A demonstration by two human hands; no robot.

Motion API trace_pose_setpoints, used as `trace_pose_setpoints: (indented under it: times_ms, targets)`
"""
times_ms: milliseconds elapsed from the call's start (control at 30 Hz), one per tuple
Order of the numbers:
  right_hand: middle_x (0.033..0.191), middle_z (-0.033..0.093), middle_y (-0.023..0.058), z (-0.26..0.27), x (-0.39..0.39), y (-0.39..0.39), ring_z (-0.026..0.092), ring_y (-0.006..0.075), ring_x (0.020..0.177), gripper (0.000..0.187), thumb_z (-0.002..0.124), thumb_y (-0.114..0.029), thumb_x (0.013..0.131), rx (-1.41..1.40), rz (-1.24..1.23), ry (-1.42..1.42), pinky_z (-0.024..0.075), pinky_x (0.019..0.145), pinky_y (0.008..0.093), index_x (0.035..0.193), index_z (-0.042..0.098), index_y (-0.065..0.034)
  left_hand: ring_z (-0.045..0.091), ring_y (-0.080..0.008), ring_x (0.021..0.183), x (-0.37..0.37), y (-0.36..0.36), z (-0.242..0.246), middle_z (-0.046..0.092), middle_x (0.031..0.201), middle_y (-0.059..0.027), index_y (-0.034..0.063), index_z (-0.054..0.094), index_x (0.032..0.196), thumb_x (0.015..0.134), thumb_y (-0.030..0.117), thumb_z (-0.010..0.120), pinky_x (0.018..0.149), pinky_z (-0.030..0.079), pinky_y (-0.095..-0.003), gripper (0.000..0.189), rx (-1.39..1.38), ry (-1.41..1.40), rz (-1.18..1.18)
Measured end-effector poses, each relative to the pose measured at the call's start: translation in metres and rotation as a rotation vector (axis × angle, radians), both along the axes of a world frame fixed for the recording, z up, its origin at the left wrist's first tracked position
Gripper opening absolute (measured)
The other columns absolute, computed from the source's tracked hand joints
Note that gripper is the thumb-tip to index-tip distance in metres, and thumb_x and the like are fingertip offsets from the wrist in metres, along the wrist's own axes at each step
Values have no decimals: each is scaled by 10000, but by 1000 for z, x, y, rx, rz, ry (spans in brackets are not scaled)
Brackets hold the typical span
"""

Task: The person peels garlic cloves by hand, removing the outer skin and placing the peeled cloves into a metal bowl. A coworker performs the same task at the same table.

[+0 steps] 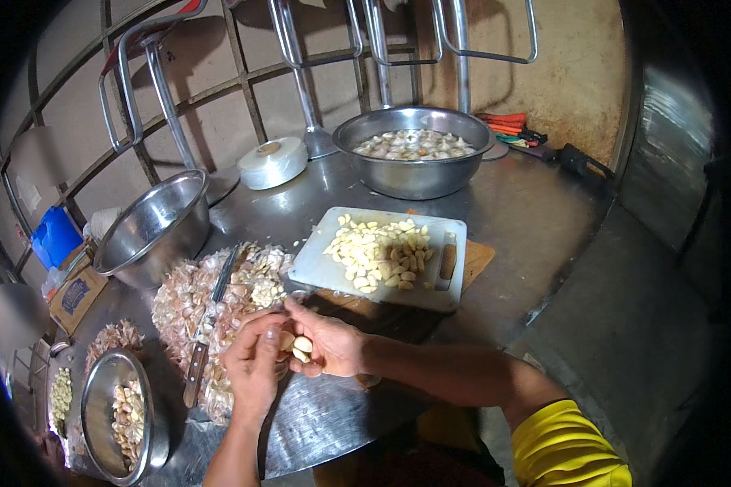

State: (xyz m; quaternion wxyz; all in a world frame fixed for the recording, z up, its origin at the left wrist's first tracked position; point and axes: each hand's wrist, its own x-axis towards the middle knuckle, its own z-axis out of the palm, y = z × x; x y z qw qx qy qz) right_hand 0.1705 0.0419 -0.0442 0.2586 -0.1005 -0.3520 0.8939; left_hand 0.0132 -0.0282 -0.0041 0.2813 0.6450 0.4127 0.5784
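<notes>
Both hands meet over the near side of the steel table. My right hand [335,347] holds several peeled garlic cloves [302,348] in its curled fingers. Against them, the fingertips of my left hand [256,353] pinch a garlic clove [286,339], partly hidden by the fingers. Just beyond lies a white cutting board [307,274] with a pile of peeled cloves [371,249]. Left of my hands spreads a heap of garlic skins [183,292], and a knife with a wooden handle [196,371] rests on it.
A steel basin of garlic in liquid [414,176] stands at the back. A tilted steel basin [158,243], a roll of plastic [273,164] and a bowl of cloves [149,426] are on the left. Gloves and tools [512,128] lie at the back right.
</notes>
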Motion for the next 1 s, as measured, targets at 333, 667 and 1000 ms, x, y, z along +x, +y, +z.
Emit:
trace_pose_setpoints:
  times_ms: [333, 667, 1000]
  targets:
    - [973, 669, 112, 15, 89, 83, 657, 249, 929, 141, 705, -91, 893, 1260, -1287, -695, 523, 848, 387, 1022, 683, -36, 669, -360, 1015, -3, 8, -7, 667, 1064, -210, -44, 714, 1084, 884, -77, 615, 903, 538, -385, 226, 83, 376, 156]
    - [744, 655, 139, 42, 138, 174, 575, 221, 716, 234, 671, -244, 943, 1389, -692, -1579, 505, 713, 426, 884, 688, -19, 651, -374, 992, -27, 19, -21, 670, 1029, -186, 23, 703, 1095, 834, -95, 599, 891, 533, -436, 305, 222, 580, 186]
    - [889, 692, 157, 122, 94, 144, 665, 185, 845, 111, 652, 26, 867, 1649, -629, -1427, 524, 797, 330, 970, 692, 40, 625, -400, 1085, -16, 38, -43, 626, 1053, -203, -2, 660, 998, 856, 46, 587, 946, 514, -482, 167, 326, 592, 231]
